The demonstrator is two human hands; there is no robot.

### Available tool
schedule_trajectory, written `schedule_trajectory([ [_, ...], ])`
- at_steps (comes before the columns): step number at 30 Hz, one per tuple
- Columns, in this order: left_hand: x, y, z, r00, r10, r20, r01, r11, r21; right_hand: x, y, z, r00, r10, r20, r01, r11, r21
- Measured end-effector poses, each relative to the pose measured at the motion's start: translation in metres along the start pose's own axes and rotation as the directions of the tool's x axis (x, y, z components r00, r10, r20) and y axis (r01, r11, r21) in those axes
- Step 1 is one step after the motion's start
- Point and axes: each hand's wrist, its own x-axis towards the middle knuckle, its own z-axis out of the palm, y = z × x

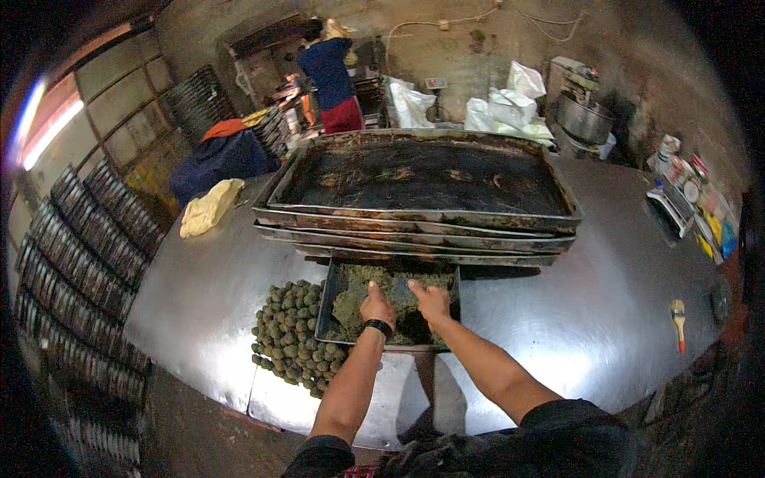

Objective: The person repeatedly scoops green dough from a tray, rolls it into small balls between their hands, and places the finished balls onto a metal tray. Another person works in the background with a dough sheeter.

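A rectangular metal tray (320, 325) of crumbly greenish-brown filling (351, 308) lies on the metal table in front of me. My left hand (378, 310), with dark bands at the wrist, is in the tray, thumb pointing away from me. Beside it, to the right, my right hand (431, 303) is also in the tray, thumb raised. The fingers of both hands are curled down and hidden, so any filling held in them cannot be made out. A heap of small round balls (293, 328) of similar colour sits against the tray's left side.
Large blackened baking trays (418, 218) are stacked just beyond the filling tray. Pale dough (209, 209) lies at the table's far left, a brush (678, 325) at the right. Racked trays (77, 269) stand left of the table. Another person (329, 77) stands at the back near white sacks (505, 110).
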Motion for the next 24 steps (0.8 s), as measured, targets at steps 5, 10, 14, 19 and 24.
schedule_trajectory([
  [5, 0.025, -0.030, -0.009, 0.989, 0.132, -0.068, -0.109, 0.957, 0.270, 0.032, 0.044, 0.003, 0.921, -0.232, 0.313, 0.307, 0.926, -0.218],
  [10, 0.006, -0.019, -0.024, 0.978, 0.032, 0.204, -0.044, 0.998, 0.052, 0.038, 0.029, -0.016, 0.803, -0.102, 0.587, 0.226, 0.964, -0.142],
  [14, 0.006, -0.007, -0.025, 0.976, 0.041, 0.213, -0.067, 0.991, 0.115, 0.064, 0.032, -0.023, 0.827, 0.021, 0.562, 0.216, 0.911, -0.351],
  [19, 0.018, -0.009, -0.025, 0.973, -0.106, 0.206, 0.171, 0.928, -0.332, 0.026, 0.002, -0.018, 0.828, 0.167, 0.535, -0.096, 0.983, -0.159],
  [24, 0.026, 0.007, -0.017, 0.965, -0.030, 0.262, 0.132, 0.916, -0.380, 0.031, 0.002, -0.017, 0.908, -0.034, 0.418, 0.029, 0.999, 0.019],
])
